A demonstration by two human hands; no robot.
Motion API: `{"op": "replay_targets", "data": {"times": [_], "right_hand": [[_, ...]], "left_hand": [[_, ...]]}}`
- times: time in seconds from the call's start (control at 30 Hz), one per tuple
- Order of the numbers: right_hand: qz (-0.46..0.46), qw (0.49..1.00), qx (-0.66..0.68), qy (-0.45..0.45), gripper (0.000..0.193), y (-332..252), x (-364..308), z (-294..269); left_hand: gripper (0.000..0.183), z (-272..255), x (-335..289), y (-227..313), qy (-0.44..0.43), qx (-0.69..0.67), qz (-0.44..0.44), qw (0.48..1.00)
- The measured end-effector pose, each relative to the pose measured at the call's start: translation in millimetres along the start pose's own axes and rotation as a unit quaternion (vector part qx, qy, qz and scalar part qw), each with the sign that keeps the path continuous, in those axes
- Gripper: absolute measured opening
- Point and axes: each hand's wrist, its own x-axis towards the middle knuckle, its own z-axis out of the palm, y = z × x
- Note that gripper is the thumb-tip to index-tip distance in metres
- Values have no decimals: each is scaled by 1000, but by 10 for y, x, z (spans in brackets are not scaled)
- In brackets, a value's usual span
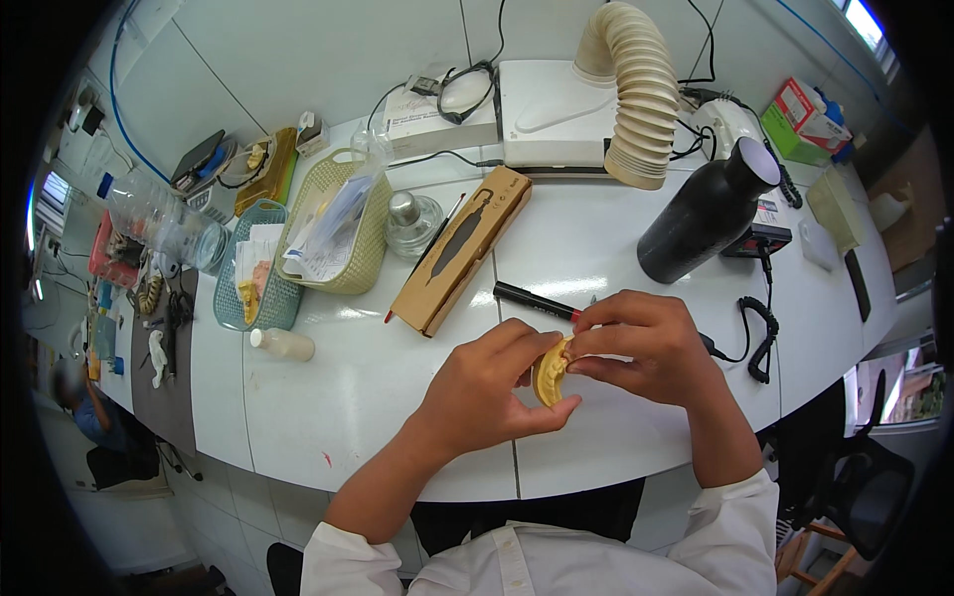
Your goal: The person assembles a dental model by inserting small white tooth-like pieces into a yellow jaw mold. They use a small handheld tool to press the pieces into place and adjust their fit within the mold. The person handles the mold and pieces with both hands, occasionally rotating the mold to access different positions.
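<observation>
The left hand [487, 387] is gripping a yellow dental cast [548, 381] between its thumb and bent fingers, just right of the frame's centre, above the white worktable [368, 417]. The right hand [641, 348] is bringing its thumb and fingertips close together against the cast's upper right edge; whether they are pinching the cast itself or a small piece on it, I cannot tell.

Just above the hands, a black marker [532, 299] is lying with its red-banded end near the right fingers. Up and left of it, a long cardboard box [465, 250] is lying aslant, and a glass jar [414, 233] is standing beside it. Further left, a cream basket [372, 238] is holding papers, and a teal basket [227, 296] is sitting next to it; a small whitish bottle [284, 345] is lying below both.

At upper right, a black flask [696, 223] is standing and a coiled cable [760, 338] is lying below it. At the top, a ribbed hose [644, 109] is arching downward.
</observation>
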Motion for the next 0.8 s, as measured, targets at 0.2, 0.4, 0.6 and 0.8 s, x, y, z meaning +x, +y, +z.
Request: {"op": "replay_targets", "data": {"times": [0.2,0.4,0.6,0.8], "right_hand": [[78,991,106,23,25,11,37,2],[124,976,172,51,30,23,-4,64],[81,981,164,70,30,-3,20,39],[15,993,77,89,32,-17,16,41]], "left_hand": [[55,-25,11,14,29,12,-2,1000],[55,40,25,28,108,-25,15,994],[60,50,-1,44,131,-14,45,990],[62,74,-16,56,158,46,84,983]]}}
